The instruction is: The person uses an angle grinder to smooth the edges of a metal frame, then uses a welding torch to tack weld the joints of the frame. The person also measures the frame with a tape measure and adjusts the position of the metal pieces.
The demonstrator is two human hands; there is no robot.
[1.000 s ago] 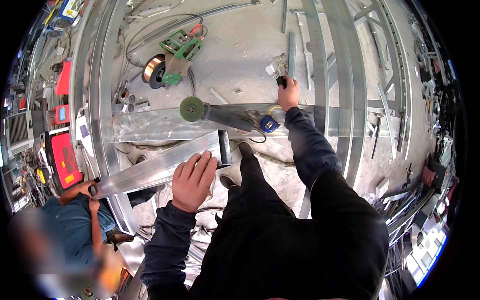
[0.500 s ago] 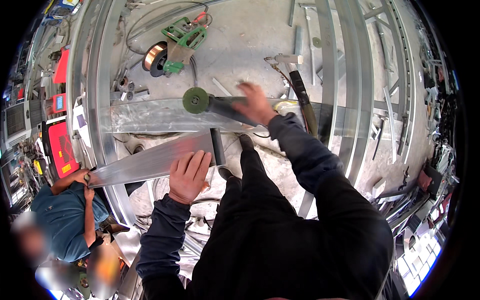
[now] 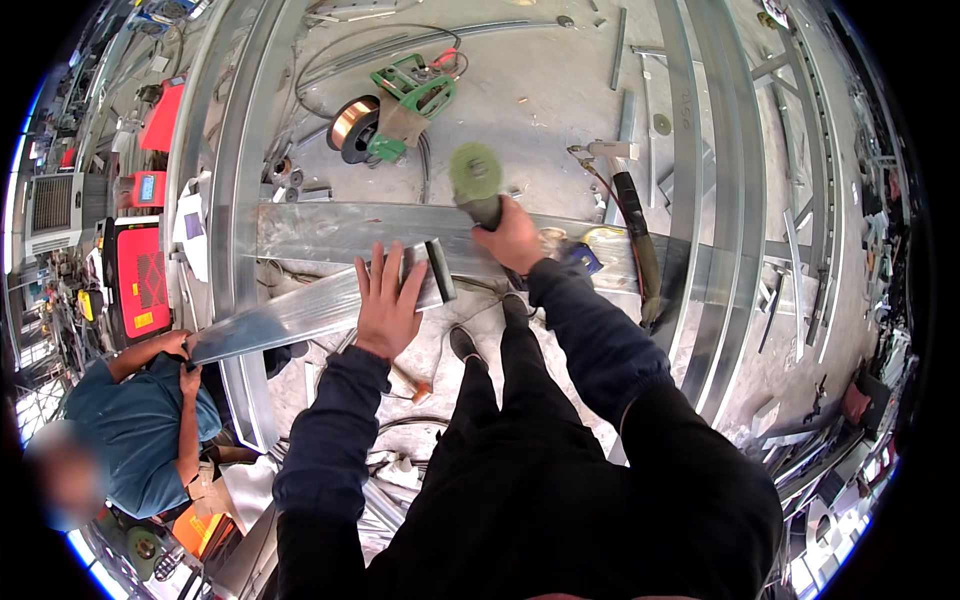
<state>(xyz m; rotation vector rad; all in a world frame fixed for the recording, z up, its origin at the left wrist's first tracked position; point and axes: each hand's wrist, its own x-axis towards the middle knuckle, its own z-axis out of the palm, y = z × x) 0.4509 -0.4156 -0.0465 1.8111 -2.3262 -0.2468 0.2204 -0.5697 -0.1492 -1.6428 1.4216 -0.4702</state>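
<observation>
My left hand [image 3: 388, 308] lies flat with spread fingers on a long rectangular metal tube [image 3: 290, 312], close to its open dark end. The tube slants down to the left, where a co-worker in a teal shirt [image 3: 140, 425] has both hands at its far end. My right hand [image 3: 513, 240] is wrapped round the body of an angle grinder [image 3: 476, 175] with a green disc. The disc points away from me, above the far edge of a wide metal crossbeam [image 3: 330, 222]. My palm hides most of the grinder's body.
Upright-running metal beams flank me at left [image 3: 235, 180] and right [image 3: 735, 170]. Beyond the crossbeam sits a green wire feeder [image 3: 410, 95] with a copper wire spool [image 3: 353, 128]. A welding torch [image 3: 630, 215] rests across the crossbeam's right part. Red machines [image 3: 140, 280] stand left.
My right hand, earlier loose above the grinder lying on the crossbeam, has closed on it and swung its disc away from me. My left hand lies flatter on the tube. The whole view has shifted.
</observation>
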